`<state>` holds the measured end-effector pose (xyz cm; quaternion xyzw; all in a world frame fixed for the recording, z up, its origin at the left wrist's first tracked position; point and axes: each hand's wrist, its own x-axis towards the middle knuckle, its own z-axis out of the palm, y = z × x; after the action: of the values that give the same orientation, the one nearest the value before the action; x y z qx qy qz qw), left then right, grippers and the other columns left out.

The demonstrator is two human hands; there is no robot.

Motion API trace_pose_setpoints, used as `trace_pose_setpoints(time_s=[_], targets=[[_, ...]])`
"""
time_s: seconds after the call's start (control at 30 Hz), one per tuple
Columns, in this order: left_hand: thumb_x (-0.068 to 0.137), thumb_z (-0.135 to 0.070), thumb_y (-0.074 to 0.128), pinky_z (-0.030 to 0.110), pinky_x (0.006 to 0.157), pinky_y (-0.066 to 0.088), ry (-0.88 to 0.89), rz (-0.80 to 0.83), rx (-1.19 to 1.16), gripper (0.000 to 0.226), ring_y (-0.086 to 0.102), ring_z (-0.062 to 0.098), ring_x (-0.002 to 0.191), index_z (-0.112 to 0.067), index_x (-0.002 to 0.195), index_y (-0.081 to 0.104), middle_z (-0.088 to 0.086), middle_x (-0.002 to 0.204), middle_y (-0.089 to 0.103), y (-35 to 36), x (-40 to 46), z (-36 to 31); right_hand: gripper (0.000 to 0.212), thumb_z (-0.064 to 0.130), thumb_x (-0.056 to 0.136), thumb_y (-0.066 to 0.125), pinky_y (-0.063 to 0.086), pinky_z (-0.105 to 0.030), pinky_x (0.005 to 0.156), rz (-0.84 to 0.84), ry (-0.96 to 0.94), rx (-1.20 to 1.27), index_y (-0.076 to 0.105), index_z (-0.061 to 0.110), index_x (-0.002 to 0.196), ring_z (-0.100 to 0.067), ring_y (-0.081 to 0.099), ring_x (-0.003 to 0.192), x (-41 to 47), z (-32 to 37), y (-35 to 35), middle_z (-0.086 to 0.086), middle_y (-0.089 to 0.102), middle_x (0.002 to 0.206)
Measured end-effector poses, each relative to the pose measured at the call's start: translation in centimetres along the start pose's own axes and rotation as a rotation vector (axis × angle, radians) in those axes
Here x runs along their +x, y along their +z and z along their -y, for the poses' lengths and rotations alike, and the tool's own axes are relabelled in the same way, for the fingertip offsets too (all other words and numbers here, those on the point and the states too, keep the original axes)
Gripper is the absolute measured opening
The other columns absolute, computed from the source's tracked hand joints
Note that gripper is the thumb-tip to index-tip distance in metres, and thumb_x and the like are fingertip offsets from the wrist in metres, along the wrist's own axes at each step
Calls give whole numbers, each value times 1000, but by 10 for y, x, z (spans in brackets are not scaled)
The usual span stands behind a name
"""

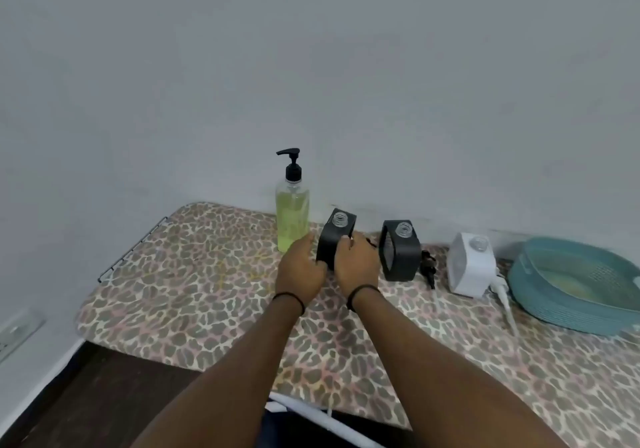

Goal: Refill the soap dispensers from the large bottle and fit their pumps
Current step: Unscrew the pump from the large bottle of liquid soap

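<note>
A tall clear bottle [292,219] of yellow-green soap with a black pump stands upright by the wall. Right of it, a black square dispenser [337,231] with an uncapped threaded neck leans toward the bottle, held from both sides: my left hand [301,267] on its left face, my right hand [356,262] on its right face. A second black dispenser [400,252] stands further right with its neck uncapped. Beyond that stands a white dispenser [471,264], also without a pump. A black pump [428,265] lies between the last two, and a white pump [502,293] lies beside the white one.
Everything rests on a leopard-print covered board [194,285] against a grey wall. A teal plastic basket [575,281] sits at the far right. The board's left end is rounded, with dark floor below it. A white frame bar shows under the near edge.
</note>
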<state>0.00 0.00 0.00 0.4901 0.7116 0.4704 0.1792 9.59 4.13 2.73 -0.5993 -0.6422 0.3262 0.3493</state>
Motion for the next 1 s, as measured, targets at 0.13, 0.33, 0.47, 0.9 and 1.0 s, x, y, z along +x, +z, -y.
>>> trace_pose_setpoints(time_s=[0.13, 0.33, 0.47, 0.9, 1.0], targets=[[81, -28, 76, 26, 78, 55, -15, 48, -106, 36, 64, 3, 91, -32, 113, 62, -11, 100, 70, 13, 11, -1, 28, 17, 98, 38, 48, -36, 76, -50, 54, 122, 66, 11, 97, -25, 60, 87, 12, -7, 11, -5, 67, 93], [76, -42, 80, 25, 65, 52, -82, -84, 20, 33, 63, 9, 77, -25, 101, 66, -9, 86, 69, 19, 14, 2, 32, 19, 95, 43, 57, -37, 79, -22, 201, 470, 75, 19, 92, -17, 67, 84, 16, -15, 17, 3, 74, 90], [77, -39, 78, 19, 59, 44, -85, -154, 35, 26, 59, 4, 71, -25, 94, 65, -13, 79, 63, 7, -7, 2, 31, 9, 99, 42, 58, -28, 82, 49, 226, 639, 73, 9, 99, -14, 71, 87, 1, -10, 5, -3, 74, 93], [77, -36, 76, 35, 70, 55, -28, -228, 52, 23, 62, 7, 77, -35, 94, 61, -11, 83, 66, -52, -96, 20, 29, 6, 97, 44, 54, -24, 61, 219, 230, 740, 72, 0, 102, -21, 65, 75, -90, 1, 7, -20, 72, 101], [77, -33, 75, 34, 69, 54, -42, -188, 53, 23, 62, 7, 78, -36, 94, 60, -11, 83, 65, -60, -108, 25, 29, 8, 100, 45, 56, -24, 67, 295, 250, 739, 71, 0, 109, -27, 68, 92, -102, -5, 14, -19, 70, 111]])
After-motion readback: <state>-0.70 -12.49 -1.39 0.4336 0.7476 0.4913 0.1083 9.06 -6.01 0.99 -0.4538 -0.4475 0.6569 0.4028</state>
